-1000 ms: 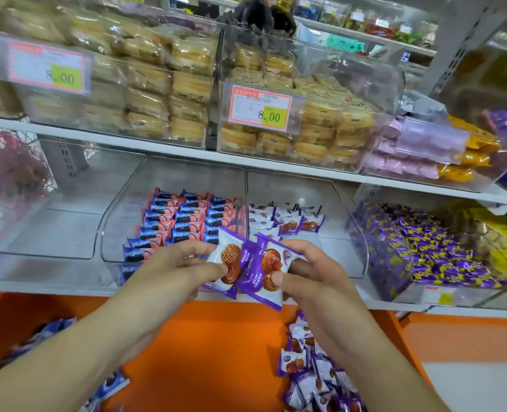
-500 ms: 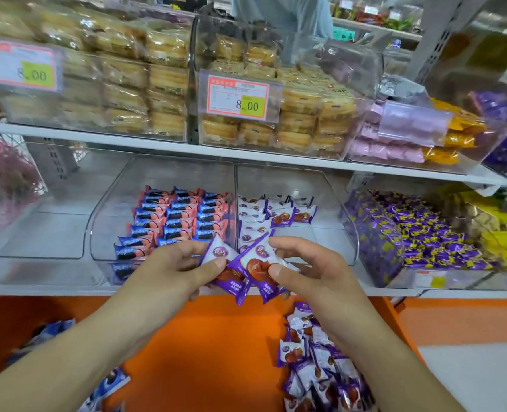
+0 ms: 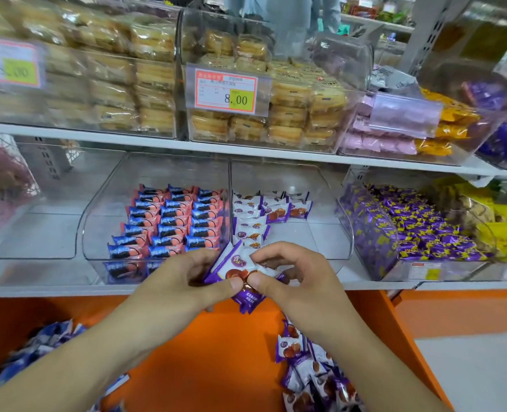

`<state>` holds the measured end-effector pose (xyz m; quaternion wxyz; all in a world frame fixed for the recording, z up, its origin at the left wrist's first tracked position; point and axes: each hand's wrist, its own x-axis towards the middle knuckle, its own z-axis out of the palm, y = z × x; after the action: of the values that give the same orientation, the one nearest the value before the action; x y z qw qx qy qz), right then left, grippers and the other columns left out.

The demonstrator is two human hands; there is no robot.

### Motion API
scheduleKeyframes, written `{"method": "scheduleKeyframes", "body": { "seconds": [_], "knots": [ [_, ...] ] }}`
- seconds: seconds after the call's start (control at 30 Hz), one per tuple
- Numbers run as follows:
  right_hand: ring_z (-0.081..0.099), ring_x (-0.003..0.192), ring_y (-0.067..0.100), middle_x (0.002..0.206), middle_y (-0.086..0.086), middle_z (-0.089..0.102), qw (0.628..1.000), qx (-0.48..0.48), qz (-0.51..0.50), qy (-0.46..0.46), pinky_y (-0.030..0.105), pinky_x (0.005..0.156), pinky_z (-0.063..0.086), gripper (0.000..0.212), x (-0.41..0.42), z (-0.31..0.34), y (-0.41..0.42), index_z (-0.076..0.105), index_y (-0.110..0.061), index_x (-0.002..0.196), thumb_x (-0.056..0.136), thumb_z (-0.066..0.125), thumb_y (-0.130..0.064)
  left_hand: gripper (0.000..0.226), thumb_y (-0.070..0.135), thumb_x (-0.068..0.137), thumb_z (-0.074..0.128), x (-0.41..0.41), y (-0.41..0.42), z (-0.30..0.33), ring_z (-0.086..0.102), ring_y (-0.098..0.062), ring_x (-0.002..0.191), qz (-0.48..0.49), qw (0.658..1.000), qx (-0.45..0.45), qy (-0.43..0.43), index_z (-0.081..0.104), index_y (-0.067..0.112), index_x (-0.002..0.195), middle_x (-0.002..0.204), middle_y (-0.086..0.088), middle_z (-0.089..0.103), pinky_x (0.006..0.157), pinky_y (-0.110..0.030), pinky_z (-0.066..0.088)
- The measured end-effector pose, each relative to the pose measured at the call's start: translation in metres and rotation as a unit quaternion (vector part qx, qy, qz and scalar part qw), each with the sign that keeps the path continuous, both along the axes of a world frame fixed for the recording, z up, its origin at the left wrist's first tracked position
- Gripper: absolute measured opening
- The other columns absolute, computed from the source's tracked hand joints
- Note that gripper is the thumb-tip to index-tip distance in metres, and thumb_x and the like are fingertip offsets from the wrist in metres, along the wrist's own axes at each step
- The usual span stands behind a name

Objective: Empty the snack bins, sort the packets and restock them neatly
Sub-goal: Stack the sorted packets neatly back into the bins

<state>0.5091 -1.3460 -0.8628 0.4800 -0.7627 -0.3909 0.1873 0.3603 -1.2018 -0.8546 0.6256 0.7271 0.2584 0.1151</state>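
Note:
My left hand (image 3: 183,281) and my right hand (image 3: 293,281) together pinch a small bunch of white-and-purple waffle snack packets (image 3: 234,267), held just in front of the lower shelf edge. Behind them a clear bin (image 3: 335,233) holds a few rows of the same packets (image 3: 255,212) at its left and back. The clear bin (image 3: 97,221) to its left holds neat rows of blue-and-pink packets (image 3: 172,221). More white-and-purple packets (image 3: 311,376) lie in a pile on the orange surface (image 3: 210,352) below, and blue packets (image 3: 32,352) lie at its lower left.
An empty clear bin (image 3: 38,203) stands at the far left of the lower shelf, and a bin of purple-and-yellow candies (image 3: 409,224) at the right. The upper shelf carries bins of wrapped cakes (image 3: 276,114) with a price tag (image 3: 227,89). A person (image 3: 282,13) stands behind the shelving.
Both hands have drawn the packets closer together and slightly lower, so the two fanned packets now overlap in one bunch. The view has shifted left and down a little.

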Motion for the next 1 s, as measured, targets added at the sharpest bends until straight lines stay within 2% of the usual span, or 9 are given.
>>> {"method": "scheduleKeyframes", "body": {
  "seconds": [0.17,0.3,0.43,0.53,0.63,0.73,0.8,0.9,1.0],
  "knots": [
    [0.057,0.124,-0.011,0.126,-0.030,0.066,0.995,-0.056,0.070,0.045,0.024,0.107,0.047,0.036,0.008,0.001,-0.004,0.066,-0.050,0.120,0.090,0.082,-0.037,0.027,0.014,0.090,0.076,0.003,-0.001,0.002,0.072,-0.001,0.084,-0.015,1.000,-0.001,-0.010,0.070,0.029,0.113,0.102,0.015,0.079,0.068,-0.018,0.056],
    [0.059,0.123,-0.009,0.125,-0.027,0.068,0.994,-0.068,0.074,0.033,0.027,0.111,0.047,0.047,0.017,0.003,-0.005,0.066,-0.046,0.124,0.082,0.088,-0.041,0.034,0.010,0.090,0.074,0.007,0.000,0.000,0.073,-0.001,0.100,-0.046,0.998,-0.011,-0.034,0.070,0.028,0.118,0.109,0.013,0.078,0.079,-0.010,0.053],
    [0.065,0.119,0.004,0.121,-0.013,0.072,0.995,-0.068,0.074,0.008,0.040,0.108,0.050,0.063,0.025,0.004,-0.004,0.065,-0.045,0.127,0.070,0.086,-0.057,0.047,0.020,0.090,0.076,0.016,0.007,-0.005,0.069,-0.006,0.114,-0.095,0.995,0.006,-0.023,0.064,0.031,0.134,0.121,0.013,0.075,0.099,-0.024,0.054],
    [0.068,0.111,0.005,0.112,-0.011,0.074,0.997,-0.056,0.053,-0.014,0.034,0.103,0.054,0.053,0.034,0.007,-0.007,0.070,-0.042,0.119,0.071,0.092,-0.044,0.059,0.034,0.086,0.078,0.026,0.016,-0.009,0.067,-0.004,0.118,-0.107,0.994,0.002,-0.015,0.058,0.034,0.141,0.126,0.013,0.073,0.108,-0.033,0.051],
    [0.068,0.103,0.002,0.108,-0.013,0.075,0.997,-0.052,0.030,-0.039,0.020,0.089,0.054,0.045,0.052,0.014,-0.003,0.071,-0.033,0.114,0.076,0.094,-0.028,0.060,0.053,0.087,0.071,0.041,0.032,-0.015,0.052,0.017,0.120,-0.080,0.985,0.154,-0.002,0.049,0.050,0.142,0.139,0.031,0.053,0.104,-0.010,0.041],
    [0.062,0.103,-0.006,0.109,-0.020,0.069,0.990,-0.086,-0.015,-0.111,0.008,0.080,0.047,0.050,0.092,0.018,0.014,0.067,-0.035,0.119,0.076,0.092,-0.035,0.069,0.057,0.098,0.052,0.054,0.050,-0.029,0.019,0.011,0.148,-0.071,0.906,0.415,0.034,0.019,0.050,0.159,0.161,0.039,0.006,0.118,-0.012,0.013],
    [0.060,0.100,-0.007,0.110,-0.023,0.063,0.976,-0.143,-0.034,-0.158,0.005,0.073,0.045,0.053,0.128,0.016,0.034,0.065,-0.034,0.122,0.076,0.091,-0.037,0.075,0.057,0.101,0.045,0.059,0.058,-0.040,0.003,0.008,0.152,-0.081,0.878,0.467,0.066,0.001,0.048,0.162,0.161,0.039,-0.020,0.116,-0.015,0.001],
    [0.066,0.097,0.012,0.114,-0.007,0.065,0.960,-0.214,-0.047,-0.173,0.005,0.059,0.045,0.051,0.173,0.000,0.069,0.064,-0.027,0.120,0.077,0.091,-0.027,0.079,0.059,0.102,0.041,0.059,0.060,-0.050,-0.001,0.013,0.147,-0.075,0.862,0.496,0.068,-0.012,0.050,0.159,0.155,0.041,-0.031,0.111,-0.008,-0.005],
    [0.066,0.094,0.023,0.109,0.004,0.068,0.941,-0.258,-0.040,-0.215,0.017,0.060,0.049,0.045,0.204,-0.028,0.098,0.065,-0.013,0.112,0.075,0.090,-0.021,0.081,0.060,0.098,0.047,0.065,0.065,-0.059,0.013,0.014,0.145,-0.070,0.876,0.476,0.037,-0.009,0.057,0.157,0.157,0.045,-0.023,0.118,-0.015,0.013]
  ]
}}
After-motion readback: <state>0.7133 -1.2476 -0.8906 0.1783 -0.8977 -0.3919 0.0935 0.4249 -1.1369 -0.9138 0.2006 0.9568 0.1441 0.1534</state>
